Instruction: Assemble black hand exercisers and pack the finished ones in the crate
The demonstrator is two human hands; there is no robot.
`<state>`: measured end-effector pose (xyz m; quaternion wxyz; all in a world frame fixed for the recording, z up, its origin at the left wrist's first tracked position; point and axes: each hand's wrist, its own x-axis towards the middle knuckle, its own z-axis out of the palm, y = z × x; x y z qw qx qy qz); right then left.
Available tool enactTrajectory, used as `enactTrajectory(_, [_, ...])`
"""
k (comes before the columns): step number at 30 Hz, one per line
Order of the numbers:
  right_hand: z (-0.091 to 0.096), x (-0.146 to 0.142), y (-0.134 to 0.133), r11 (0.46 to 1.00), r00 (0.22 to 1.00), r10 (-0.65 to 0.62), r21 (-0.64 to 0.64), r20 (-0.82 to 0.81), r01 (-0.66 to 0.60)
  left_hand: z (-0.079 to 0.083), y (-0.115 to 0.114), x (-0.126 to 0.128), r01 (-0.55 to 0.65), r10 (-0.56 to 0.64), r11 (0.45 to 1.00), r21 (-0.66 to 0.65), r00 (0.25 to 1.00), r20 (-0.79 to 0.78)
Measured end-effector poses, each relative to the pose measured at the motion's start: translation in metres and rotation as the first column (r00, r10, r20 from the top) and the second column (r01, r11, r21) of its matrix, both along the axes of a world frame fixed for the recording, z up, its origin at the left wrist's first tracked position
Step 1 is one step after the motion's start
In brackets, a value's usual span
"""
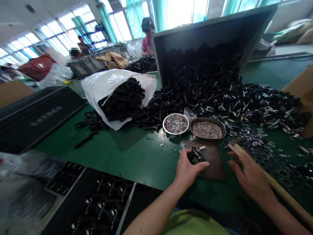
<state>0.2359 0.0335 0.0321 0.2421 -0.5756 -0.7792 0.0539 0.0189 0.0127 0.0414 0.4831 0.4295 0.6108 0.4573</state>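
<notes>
My left hand (188, 166) is closed around a short black tubular part (198, 154), holding it over a dark metal plate (215, 160). A small silver fitting (201, 148) shows just beyond the part; whether the two are joined I cannot tell. To the right, my right hand (246, 174) is open, thumb and fingers apart. Beside and partly beneath it lies a hammer, its wooden handle (286, 192) running back along my forearm and its metal head (236, 141) near my fingertips.
Behind the plate stand a round bowl of washers (176, 133) and an oval tin of small metal pieces (207, 138). A tipped grey crate (157, 62) and a white sack (97, 86) spill black parts. Loose rings (259, 140) lie right. A tray of black hooks (100, 205) sits lower left.
</notes>
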Motion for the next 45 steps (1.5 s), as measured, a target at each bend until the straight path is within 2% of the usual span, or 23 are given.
enactTrajectory(2, [0.009,-0.033,-0.002,0.984,0.97,0.13,-0.092,-0.206,-0.152,0.005,-0.005,0.009,0.036,-0.039,0.999,0.041,0.996,0.077])
enactTrajectory(4, [0.014,-0.054,0.0,0.976,0.952,0.155,-0.108,-0.264,-0.189,0.004,-0.008,0.012,0.156,-0.165,0.981,0.113,0.984,0.07])
enactTrajectory(6, [0.014,-0.059,0.007,0.982,0.966,0.123,-0.11,-0.228,-0.151,-0.001,0.0,0.003,0.264,-0.261,0.949,0.173,0.965,-0.04])
enactTrajectory(8, [0.01,-0.052,0.016,0.976,0.99,0.1,-0.186,-0.097,-0.116,-0.005,0.021,-0.022,0.268,-0.226,0.939,0.214,0.953,-0.202])
enactTrajectory(10, [0.005,-0.044,0.023,0.95,0.988,0.116,-0.301,0.107,-0.079,-0.003,0.055,-0.06,0.15,-0.052,0.957,0.248,0.93,-0.364])
enactTrajectory(12, [-0.001,-0.041,0.025,0.918,0.951,0.149,-0.395,0.27,-0.032,0.005,0.096,-0.109,-0.086,0.186,0.975,0.204,0.821,-0.54])
enactTrajectory(14, [-0.005,-0.043,0.023,0.898,0.925,0.166,-0.441,0.341,0.002,0.016,0.136,-0.159,-0.243,0.309,0.951,0.191,0.75,-0.585])
enactTrajectory(16, [-0.007,-0.048,0.02,0.888,0.917,0.163,-0.459,0.364,0.024,0.024,0.168,-0.203,-0.346,0.36,0.927,0.146,0.707,-0.609])
enactTrajectory(18, [-0.006,-0.051,0.019,0.885,0.913,0.163,-0.465,0.373,0.032,0.027,0.189,-0.233,-0.408,0.359,0.91,0.068,0.697,-0.62])
enactTrajectory(20, [-0.004,-0.052,0.018,0.882,0.915,0.165,-0.471,0.369,0.031,0.025,0.201,-0.25,-0.442,0.345,0.897,-0.007,0.709,-0.615])
enactTrajectory(23, [0.0,-0.053,0.018,0.876,0.92,0.152,-0.48,0.36,0.043,0.02,0.202,-0.257,-0.476,0.349,0.876,-0.08,0.739,-0.576])
enactTrajectory(26, [-0.001,-0.049,0.017,0.877,0.932,0.126,-0.477,0.34,0.055,0.018,0.185,-0.257,-0.498,0.387,0.859,-0.117,0.781,-0.49])
enactTrajectory(28, [-0.004,-0.044,0.018,0.885,0.951,0.097,-0.463,0.295,0.053,0.019,0.165,-0.255,-0.495,0.416,0.86,-0.122,0.82,-0.394])
enactTrajectory(30, [-0.007,-0.038,0.02,0.892,0.981,0.057,-0.45,0.183,0.032,0.02,0.137,-0.249,-0.473,0.43,0.874,-0.114,0.86,-0.274])
enactTrajectory(32, [-0.006,-0.036,0.021,0.899,0.999,0.03,-0.437,-0.022,-0.036,0.018,0.104,-0.235,-0.429,0.413,0.898,-0.101,0.898,-0.149])
enactTrajectory(34, [0.001,-0.04,0.019,0.896,0.965,0.02,-0.424,-0.26,-0.133,0.015,0.07,-0.209,-0.339,0.342,0.936,-0.092,0.94,0.021])
enactTrajectory(35, [0.006,-0.045,0.016,0.889,0.931,0.011,-0.423,-0.364,-0.176,0.013,0.054,-0.192,-0.23,0.24,0.971,-0.069,0.936,0.255])
enactTrajectory(36, [0.012,-0.052,0.013,0.88,0.892,-0.002,-0.424,-0.451,-0.213,0.012,0.039,-0.173,-0.132,0.138,0.99,-0.044,0.882,0.45])
enactTrajectory(38, [0.024,-0.068,0.005,0.868,0.814,-0.045,-0.426,-0.579,-0.254,0.01,0.015,-0.133,-0.036,0.046,0.999,-0.029,0.766,0.642])
enactTrajectory(40, [0.033,-0.083,-0.003,0.877,0.741,-0.08,-0.4,-0.666,-0.265,0.011,-0.001,-0.093,0.052,-0.008,0.998,-0.043,0.72,0.694])
enactTrajectory(42, [0.039,-0.094,-0.009,0.9,0.688,-0.091,-0.355,-0.72,-0.252,0.013,-0.011,-0.061,0.138,-0.065,0.989,-0.048,0.714,0.697])
enactTrajectory(45, [0.042,-0.1,-0.014,0.942,0.676,-0.061,-0.267,-0.734,-0.205,0.019,-0.018,-0.03,0.231,-0.125,0.971,-0.068,0.725,0.677])
